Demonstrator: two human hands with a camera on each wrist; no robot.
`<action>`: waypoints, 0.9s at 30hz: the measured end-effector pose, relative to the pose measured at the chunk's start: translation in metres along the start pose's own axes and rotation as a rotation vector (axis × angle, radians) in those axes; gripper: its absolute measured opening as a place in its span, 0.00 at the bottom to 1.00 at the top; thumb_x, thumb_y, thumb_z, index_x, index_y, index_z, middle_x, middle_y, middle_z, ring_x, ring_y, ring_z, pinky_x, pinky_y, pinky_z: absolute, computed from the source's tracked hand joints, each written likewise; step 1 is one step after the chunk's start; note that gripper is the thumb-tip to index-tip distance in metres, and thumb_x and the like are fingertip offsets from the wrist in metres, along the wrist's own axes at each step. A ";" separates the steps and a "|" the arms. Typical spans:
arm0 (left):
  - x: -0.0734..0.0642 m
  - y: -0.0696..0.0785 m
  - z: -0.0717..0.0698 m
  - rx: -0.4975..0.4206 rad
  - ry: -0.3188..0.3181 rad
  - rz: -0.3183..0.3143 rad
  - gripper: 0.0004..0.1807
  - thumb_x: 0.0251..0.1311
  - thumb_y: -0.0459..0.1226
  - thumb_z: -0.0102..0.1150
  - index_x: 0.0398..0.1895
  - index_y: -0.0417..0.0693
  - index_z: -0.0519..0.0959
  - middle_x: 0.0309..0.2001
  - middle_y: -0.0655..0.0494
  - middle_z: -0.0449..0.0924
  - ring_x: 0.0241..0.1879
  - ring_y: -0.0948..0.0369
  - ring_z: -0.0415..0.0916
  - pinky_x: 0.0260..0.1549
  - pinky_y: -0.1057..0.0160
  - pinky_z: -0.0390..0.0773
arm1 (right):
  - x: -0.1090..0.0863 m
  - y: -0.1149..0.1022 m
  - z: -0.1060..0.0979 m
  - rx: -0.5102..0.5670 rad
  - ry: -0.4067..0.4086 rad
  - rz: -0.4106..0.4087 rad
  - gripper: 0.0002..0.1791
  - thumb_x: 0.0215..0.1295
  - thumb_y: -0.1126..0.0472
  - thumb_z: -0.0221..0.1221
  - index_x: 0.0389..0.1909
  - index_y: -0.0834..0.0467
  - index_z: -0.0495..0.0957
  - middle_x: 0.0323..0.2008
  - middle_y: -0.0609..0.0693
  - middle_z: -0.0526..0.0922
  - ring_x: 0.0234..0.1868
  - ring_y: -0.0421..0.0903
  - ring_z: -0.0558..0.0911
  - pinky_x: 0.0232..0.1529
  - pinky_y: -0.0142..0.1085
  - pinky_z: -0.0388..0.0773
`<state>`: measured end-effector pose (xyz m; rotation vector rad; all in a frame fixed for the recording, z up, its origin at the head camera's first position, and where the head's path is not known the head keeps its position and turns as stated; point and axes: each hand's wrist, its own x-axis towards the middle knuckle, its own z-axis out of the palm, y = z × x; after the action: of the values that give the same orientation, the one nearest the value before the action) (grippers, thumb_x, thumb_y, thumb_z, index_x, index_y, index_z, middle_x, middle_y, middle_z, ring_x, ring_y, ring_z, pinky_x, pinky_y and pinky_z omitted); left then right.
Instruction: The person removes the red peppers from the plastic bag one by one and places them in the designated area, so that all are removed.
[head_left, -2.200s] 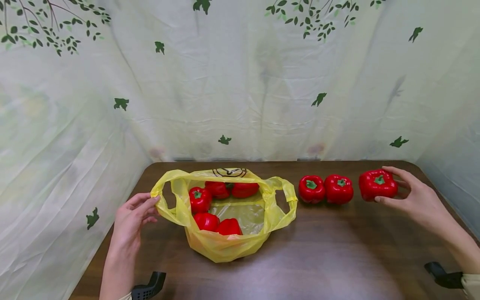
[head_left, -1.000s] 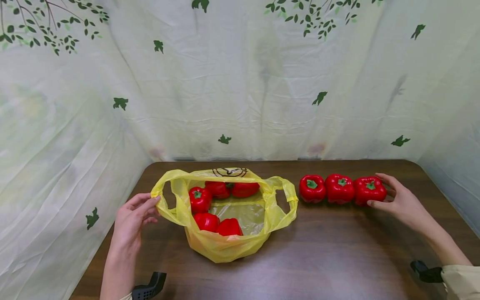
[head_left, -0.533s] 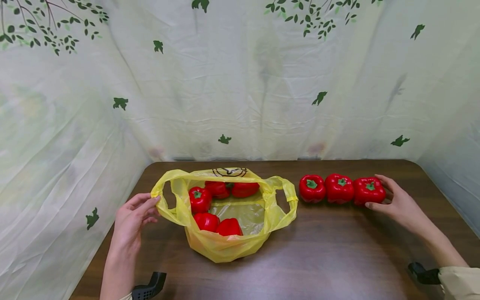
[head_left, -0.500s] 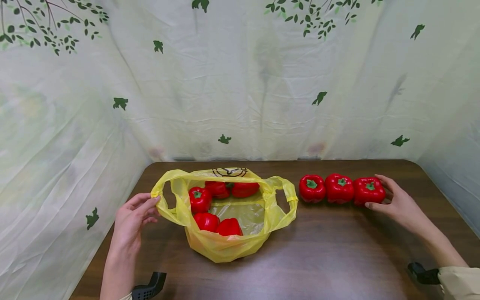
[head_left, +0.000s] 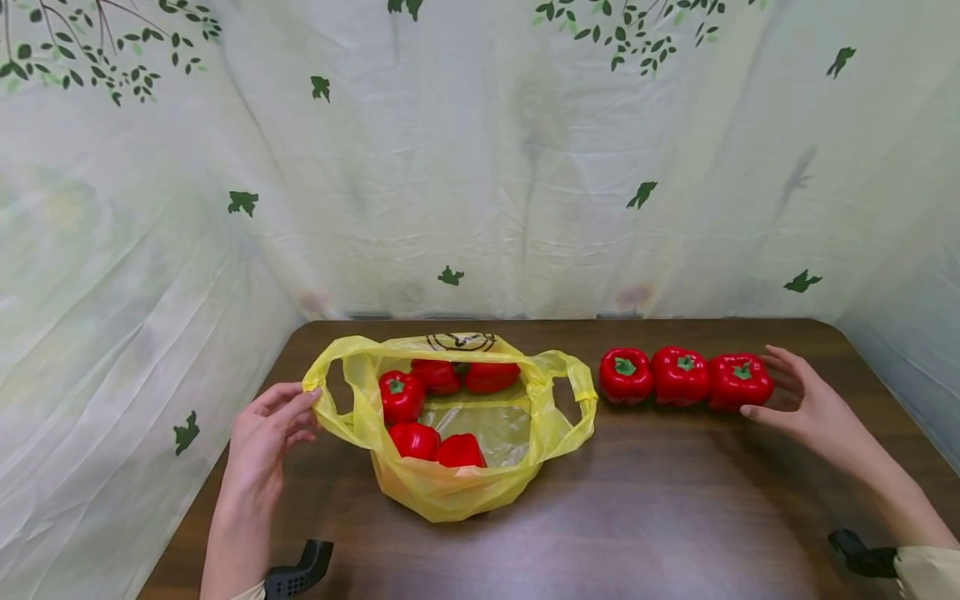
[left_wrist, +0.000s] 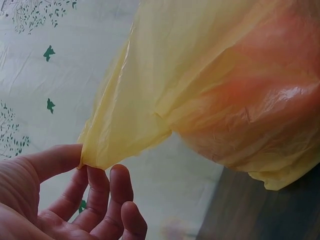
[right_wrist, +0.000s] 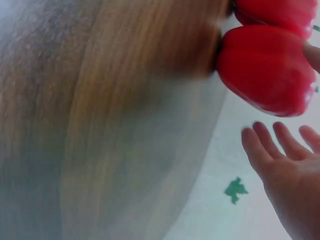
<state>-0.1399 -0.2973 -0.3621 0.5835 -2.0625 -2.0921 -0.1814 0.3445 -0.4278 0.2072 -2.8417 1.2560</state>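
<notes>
My left hand [head_left: 258, 437] pinches the left handle of a yellow plastic bag [head_left: 457, 497] between thumb and fingers. The left wrist view shows the handle [left_wrist: 117, 130] drawn to a point in that pinch. The bag stands with its mouth spread, and several red bell peppers [head_left: 401, 397] lie inside. To its right, three more red bell peppers sit side by side in a row. My right hand [head_left: 817, 408] is beside the rightmost bell pepper [head_left: 738, 382], fingers spread. In the right wrist view a gap shows between those fingers [right_wrist: 255, 145] and the pepper [right_wrist: 265, 70], while the thumb overlaps it.
The brown wooden table [head_left: 600, 533] has rounded back corners. A pale cloth backdrop [head_left: 480, 167] with green leaf and bird prints hangs behind and at both sides. Black wrist mounts [head_left: 300, 571] are worn on both forearms.
The right hand brought a red bell pepper left to the end of the row, then let go and drew back slightly to the right. The left hand keeps its grip on the bag.
</notes>
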 end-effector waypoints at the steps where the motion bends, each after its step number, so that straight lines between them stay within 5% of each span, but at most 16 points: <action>1: 0.000 0.000 0.000 -0.002 -0.002 0.000 0.10 0.57 0.44 0.71 0.37 0.51 0.83 0.29 0.60 0.83 0.26 0.61 0.79 0.28 0.66 0.80 | -0.002 -0.003 -0.001 -0.014 0.014 0.001 0.55 0.59 0.53 0.70 0.77 0.60 0.43 0.69 0.71 0.58 0.62 0.73 0.64 0.43 0.24 0.76; 5: 0.000 0.001 0.000 -0.005 -0.010 0.008 0.09 0.57 0.43 0.71 0.37 0.51 0.83 0.29 0.60 0.83 0.26 0.60 0.79 0.27 0.66 0.80 | -0.010 -0.017 -0.003 -0.063 0.123 -0.018 0.53 0.59 0.52 0.70 0.78 0.53 0.47 0.70 0.67 0.60 0.63 0.73 0.64 0.57 0.56 0.72; 8: -0.001 0.002 -0.001 -0.014 -0.017 0.014 0.09 0.57 0.43 0.71 0.36 0.51 0.83 0.29 0.60 0.83 0.26 0.60 0.79 0.27 0.66 0.80 | -0.016 -0.030 -0.002 -0.089 0.217 -0.064 0.50 0.59 0.54 0.71 0.77 0.48 0.52 0.69 0.63 0.63 0.64 0.70 0.64 0.64 0.45 0.67; 9: -0.002 0.002 -0.001 -0.019 -0.019 0.015 0.08 0.57 0.43 0.71 0.36 0.51 0.83 0.29 0.60 0.83 0.25 0.61 0.79 0.27 0.66 0.80 | -0.017 -0.034 -0.002 -0.097 0.239 -0.080 0.49 0.58 0.54 0.71 0.77 0.46 0.54 0.69 0.61 0.64 0.65 0.68 0.64 0.64 0.34 0.65; 12: -0.003 0.003 -0.002 -0.032 -0.023 0.016 0.08 0.57 0.42 0.71 0.35 0.51 0.83 0.29 0.60 0.82 0.25 0.61 0.79 0.27 0.66 0.80 | -0.019 -0.049 0.000 -0.102 0.259 -0.130 0.46 0.58 0.56 0.71 0.75 0.39 0.57 0.68 0.55 0.66 0.68 0.53 0.65 0.50 0.12 0.52; 15: -0.003 0.004 -0.002 -0.035 -0.019 0.014 0.08 0.57 0.43 0.71 0.35 0.52 0.83 0.29 0.60 0.83 0.24 0.62 0.79 0.26 0.66 0.80 | -0.019 -0.064 0.004 -0.096 0.237 -0.171 0.45 0.58 0.57 0.71 0.73 0.37 0.59 0.67 0.51 0.67 0.67 0.45 0.65 0.51 0.11 0.54; 22: -0.003 0.005 -0.002 -0.036 -0.001 0.019 0.09 0.57 0.43 0.71 0.35 0.51 0.83 0.30 0.60 0.83 0.25 0.62 0.79 0.26 0.66 0.80 | -0.014 -0.096 0.019 -0.124 0.206 -0.271 0.41 0.58 0.58 0.71 0.71 0.43 0.64 0.65 0.50 0.69 0.59 0.52 0.69 0.47 0.15 0.58; 27: -0.005 0.006 -0.002 -0.047 -0.002 0.023 0.08 0.56 0.42 0.72 0.34 0.51 0.83 0.30 0.60 0.83 0.25 0.62 0.79 0.26 0.66 0.80 | -0.008 -0.114 0.034 -0.115 0.204 -0.379 0.41 0.56 0.62 0.72 0.69 0.45 0.66 0.63 0.47 0.72 0.57 0.45 0.71 0.51 0.14 0.59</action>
<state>-0.1359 -0.2979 -0.3557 0.5492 -2.0056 -2.1226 -0.1569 0.2450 -0.3675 0.5485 -2.5335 0.9733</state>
